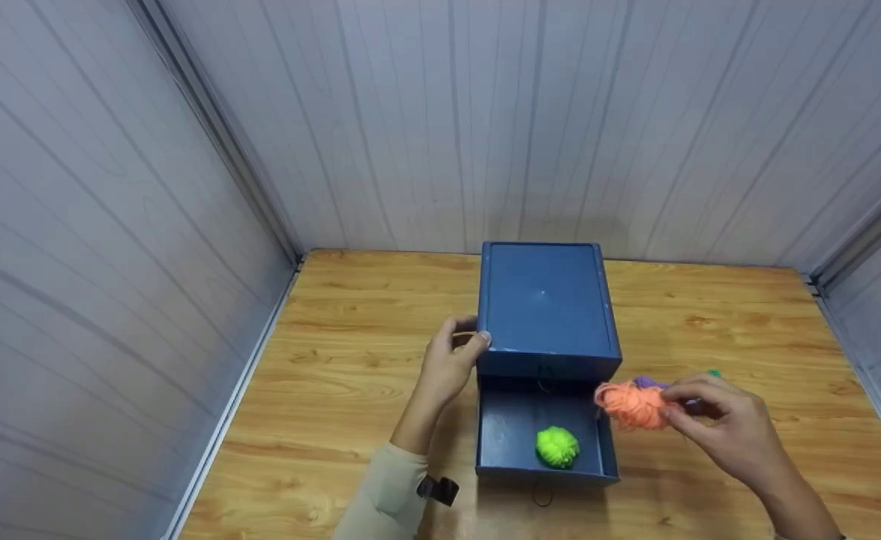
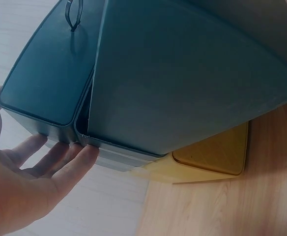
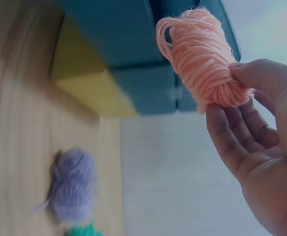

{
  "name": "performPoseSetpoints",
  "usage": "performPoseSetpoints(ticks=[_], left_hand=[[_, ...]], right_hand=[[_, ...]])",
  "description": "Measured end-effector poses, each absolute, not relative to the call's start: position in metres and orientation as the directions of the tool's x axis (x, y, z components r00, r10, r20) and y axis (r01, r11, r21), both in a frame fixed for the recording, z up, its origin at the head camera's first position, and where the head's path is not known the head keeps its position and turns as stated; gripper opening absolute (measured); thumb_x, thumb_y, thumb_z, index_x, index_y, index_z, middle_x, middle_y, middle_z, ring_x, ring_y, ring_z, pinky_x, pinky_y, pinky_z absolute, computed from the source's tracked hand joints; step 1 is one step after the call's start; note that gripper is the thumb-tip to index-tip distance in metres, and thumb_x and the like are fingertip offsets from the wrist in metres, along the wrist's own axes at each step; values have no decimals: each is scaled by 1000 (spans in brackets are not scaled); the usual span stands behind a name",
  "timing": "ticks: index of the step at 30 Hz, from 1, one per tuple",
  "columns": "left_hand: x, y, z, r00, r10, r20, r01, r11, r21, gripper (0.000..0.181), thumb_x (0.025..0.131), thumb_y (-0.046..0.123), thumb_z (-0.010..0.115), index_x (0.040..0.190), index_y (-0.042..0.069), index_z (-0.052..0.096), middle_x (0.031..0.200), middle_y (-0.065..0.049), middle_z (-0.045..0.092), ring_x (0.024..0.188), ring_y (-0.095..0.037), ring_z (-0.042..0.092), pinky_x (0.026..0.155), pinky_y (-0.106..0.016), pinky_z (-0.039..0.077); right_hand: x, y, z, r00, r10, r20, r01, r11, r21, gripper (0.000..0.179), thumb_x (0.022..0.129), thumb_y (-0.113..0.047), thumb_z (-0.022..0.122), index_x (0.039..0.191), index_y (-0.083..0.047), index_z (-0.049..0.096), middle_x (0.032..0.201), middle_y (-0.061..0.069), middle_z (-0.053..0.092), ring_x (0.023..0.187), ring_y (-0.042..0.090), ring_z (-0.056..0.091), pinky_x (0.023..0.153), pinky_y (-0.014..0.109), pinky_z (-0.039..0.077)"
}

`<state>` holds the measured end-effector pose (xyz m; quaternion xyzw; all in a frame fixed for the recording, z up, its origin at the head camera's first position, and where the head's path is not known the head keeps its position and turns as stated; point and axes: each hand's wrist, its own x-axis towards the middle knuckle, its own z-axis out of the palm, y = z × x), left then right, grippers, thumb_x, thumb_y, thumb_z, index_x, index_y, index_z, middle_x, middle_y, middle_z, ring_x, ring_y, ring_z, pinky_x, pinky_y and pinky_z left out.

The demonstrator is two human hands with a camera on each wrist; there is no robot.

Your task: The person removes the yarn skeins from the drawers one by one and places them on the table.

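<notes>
A dark blue drawer cabinet [image 1: 543,300] stands on the wooden table, with one drawer [image 1: 507,431] pulled out toward me. In that drawer lies a neon-green ball of yarn [image 1: 558,448]. My left hand [image 1: 449,361] holds the cabinet's front left corner, thumb at the top edge and fingers along the side; in the left wrist view its fingertips [image 2: 87,153] touch the side wall. A peach-orange skein of yarn [image 3: 202,61] is pinched between the thumb and fingers of my right hand [image 1: 732,431], beside the drawer's right wall and above the table.
On the table right of the cabinet lie a purple skein of yarn [image 3: 73,184] and a green one [image 3: 84,230], partly hidden behind my right hand in the head view. A yellow section [image 2: 212,152] sits at the cabinet's bottom. Pale panel walls [image 1: 440,127] enclose the table.
</notes>
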<state>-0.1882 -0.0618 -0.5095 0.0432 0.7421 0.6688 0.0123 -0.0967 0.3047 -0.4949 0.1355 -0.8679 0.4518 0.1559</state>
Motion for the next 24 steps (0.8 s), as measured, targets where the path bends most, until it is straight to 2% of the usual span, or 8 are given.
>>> performPoseSetpoints(ticks=[7,14,24], left_hand=[[-188,-61,-509,-996,71,47,53,92,994,43,97,26,66,134,5,60,131,-16,63,121,-33,61,91,-41,58],[-187,-61,-510,-997,70,42,48,91,995,44,96,27,67,134,5,60,129,-16,63,119,-30,63,90,-39,58],[-187,-62,-510,-996,82,44,52,96,994,42,96,27,66,132,7,60,128,-12,63,119,-27,62,91,-40,58]], right_hand=[[-100,335,-523,-958,-34,286,-243,627,-740,17,84,-4,83,96,-16,79,94,-1,73,81,0,68,66,17,57],[-103,346,-554,-977,-28,211,-182,624,-760,15,84,-2,82,96,-11,78,94,6,73,84,-2,67,67,21,60],[-108,354,-591,-991,-18,130,-110,662,-742,13,86,-5,82,94,-14,78,96,3,73,87,-5,64,72,16,57]])
